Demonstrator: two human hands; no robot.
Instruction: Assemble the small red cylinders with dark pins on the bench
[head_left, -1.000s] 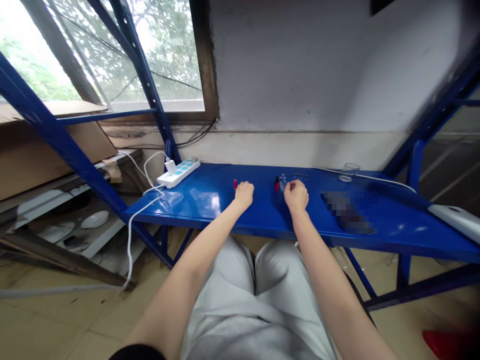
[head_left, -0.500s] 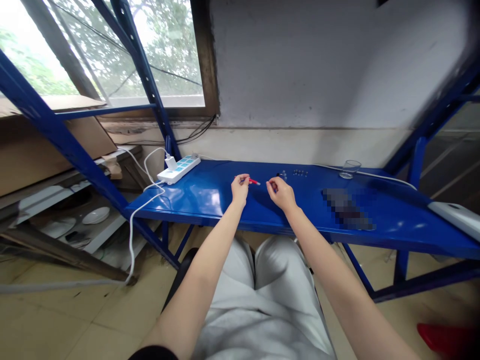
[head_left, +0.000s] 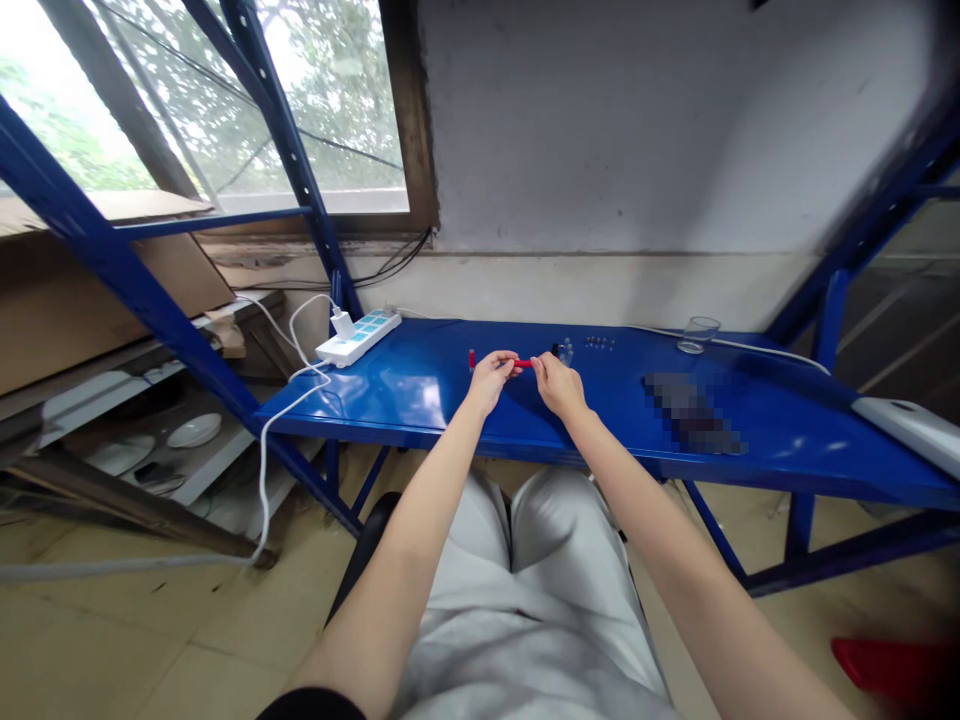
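Head view. The person is sitting at a blue metal shelf (head_left: 420, 400) that is serving as the worktop, with both forearms reaching over its near edge toward the middle. The left hand (head_left: 491, 375) and the right hand (head_left: 559, 382) are meeting near the centre of the surface, towards the far edge, and are sharing one small red rod-like piece (head_left: 523, 363) that is lying level between them. The left fingers are curling closed around its left portion, with a short red end (head_left: 472, 358) showing beyond the knuckles. The right thumb and forefinger are pinching its right end; the remaining right fingers are folding loosely. The piece is too small to tell whether it is one part or two being joined.

Just beyond the right hand, a few small clear and dark parts (head_left: 564, 350) are standing on the shelf, and a row of tiny dark pieces (head_left: 600, 344) is lying nearer the far edge. These are untouched.

In my judgement the work is at an early stage: one piece is in hand and the others are waiting.

Towards the far left corner a white power strip (head_left: 358, 337) is resting with a charger plugged in. Towards the far right a clear glass (head_left: 698, 334) is standing beside a white cable (head_left: 765, 349).
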